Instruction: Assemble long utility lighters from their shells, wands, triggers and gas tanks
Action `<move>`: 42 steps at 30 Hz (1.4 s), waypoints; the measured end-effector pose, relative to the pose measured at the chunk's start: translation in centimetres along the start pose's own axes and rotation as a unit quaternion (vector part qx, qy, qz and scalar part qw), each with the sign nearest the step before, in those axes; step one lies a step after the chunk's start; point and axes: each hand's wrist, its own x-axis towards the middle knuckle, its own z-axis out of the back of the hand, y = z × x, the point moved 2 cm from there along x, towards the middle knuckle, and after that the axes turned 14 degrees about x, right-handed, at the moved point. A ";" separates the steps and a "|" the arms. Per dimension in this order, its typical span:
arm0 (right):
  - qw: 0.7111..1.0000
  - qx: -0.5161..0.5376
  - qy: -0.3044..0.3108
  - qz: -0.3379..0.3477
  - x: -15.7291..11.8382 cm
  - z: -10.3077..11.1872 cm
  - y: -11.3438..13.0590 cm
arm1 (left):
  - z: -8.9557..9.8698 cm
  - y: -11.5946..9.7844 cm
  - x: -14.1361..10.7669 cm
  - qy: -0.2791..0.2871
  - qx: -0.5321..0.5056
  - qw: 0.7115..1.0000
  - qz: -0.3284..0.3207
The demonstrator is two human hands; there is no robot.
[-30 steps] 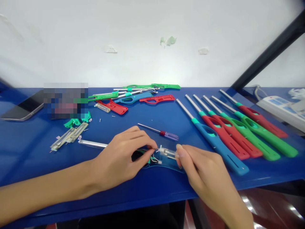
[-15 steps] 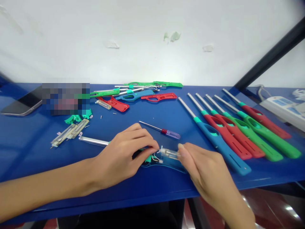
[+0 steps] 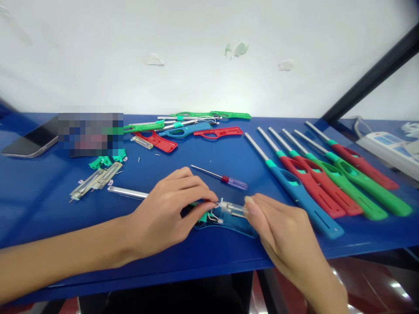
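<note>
A blue lighter half-shell (image 3: pixel 237 226) lies open near the table's front edge, with green parts and white wires inside and a silver tube (image 3: pixel 127 192) sticking out to the left. My left hand (image 3: pixel 173 207) rests over its middle, thumb and forefinger pinched at the white wires. Between finger and thumb my right hand (image 3: pixel 278 226) holds a clear fuel tank (image 3: pixel 233 209) above the shell, its white end pointing left toward my left fingertips. Just beyond the hands lies a screwdriver (image 3: pixel 235 182) with a purple transparent handle.
Several assembled lighters (image 3: pixel 314 187) lie in a row at the right. Shell halves and tubes (image 3: pixel 190 130) are spread along the back. Clear tanks (image 3: pixel 96 181), green pieces (image 3: pixel 104 162) and a phone (image 3: pixel 31 139) lie at the left. A white device (image 3: pixel 389 146) stands back right.
</note>
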 end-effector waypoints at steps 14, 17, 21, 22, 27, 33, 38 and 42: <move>0.999 -0.024 0.004 0.021 0.1 0.0 0.1 | -0.2 -0.1 0.2 -0.004 0.000 1.000 -0.010; 0.999 -0.030 0.005 0.026 0.1 0.0 0.2 | -0.2 -0.1 0.0 -0.003 0.003 1.000 -0.021; 0.999 -0.039 0.006 0.034 0.2 -0.1 0.3 | -0.2 -0.2 -0.1 0.000 0.010 0.999 -0.031; 0.998 -0.043 0.005 0.036 0.2 -0.1 0.3 | -0.2 -0.2 -0.1 -0.001 0.011 0.999 -0.035; 0.998 -0.051 0.008 0.046 0.2 -0.1 0.3 | -0.3 -0.3 -0.1 -0.007 0.012 0.999 -0.049; 0.996 -0.058 0.000 0.064 0.4 -0.1 0.4 | -0.4 -0.1 -0.2 -0.022 0.019 0.997 -0.078; 0.996 -0.055 -0.001 0.065 0.3 -0.1 0.4 | -0.4 -0.1 -0.2 -0.017 0.031 0.996 -0.088; 0.998 -0.041 0.000 0.049 0.1 -0.1 0.2 | -0.4 -0.2 -0.1 -0.003 0.025 0.998 -0.061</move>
